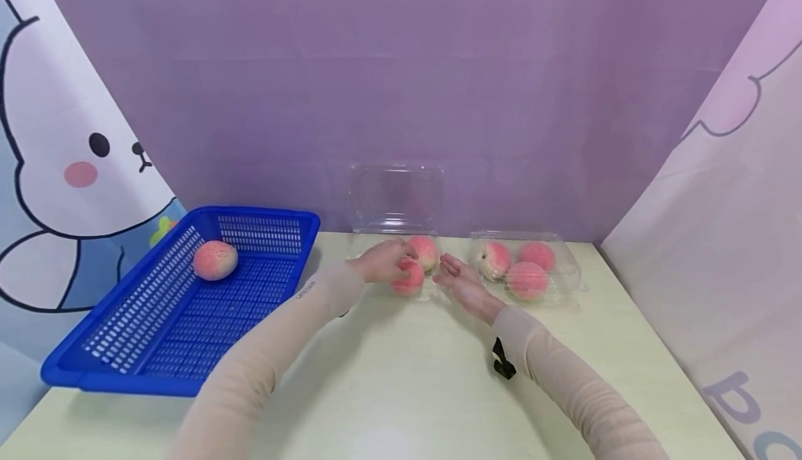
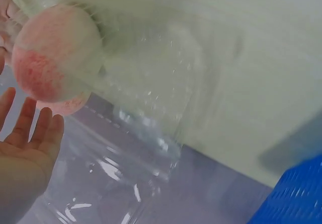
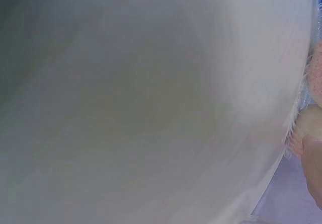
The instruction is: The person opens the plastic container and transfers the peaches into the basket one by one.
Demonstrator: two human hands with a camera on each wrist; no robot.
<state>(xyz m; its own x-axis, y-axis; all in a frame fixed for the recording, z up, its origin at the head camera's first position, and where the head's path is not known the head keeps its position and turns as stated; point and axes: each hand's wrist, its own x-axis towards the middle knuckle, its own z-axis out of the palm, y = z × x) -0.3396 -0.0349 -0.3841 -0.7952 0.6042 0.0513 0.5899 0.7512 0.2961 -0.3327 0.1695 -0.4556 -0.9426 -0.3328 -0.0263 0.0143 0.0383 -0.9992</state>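
Note:
Two pink peaches, a front peach (image 1: 409, 279) and a back peach (image 1: 424, 251), sit at the left clear plastic box (image 1: 361, 243), whose lid (image 1: 396, 195) stands upright. My left hand (image 1: 383, 261) reaches in from the left, fingers and thumb close around the front peach. In the left wrist view the left hand's fingers (image 2: 39, 126) are extended just short of the peach (image 2: 58, 53). On the other side, my right hand (image 1: 465, 284) has its palm turned toward the peaches and its fingers straight. Part of the right hand (image 3: 313, 171) shows at the right wrist view's edge; a pale blur fills most of that view.
Right of my right hand, a second clear plastic box (image 1: 569, 265) contains three peaches. A blue basket (image 1: 241, 321) at the left holds one peach (image 1: 215, 260). The purple backdrop (image 1: 401, 84) rises behind the pale table (image 1: 401, 383).

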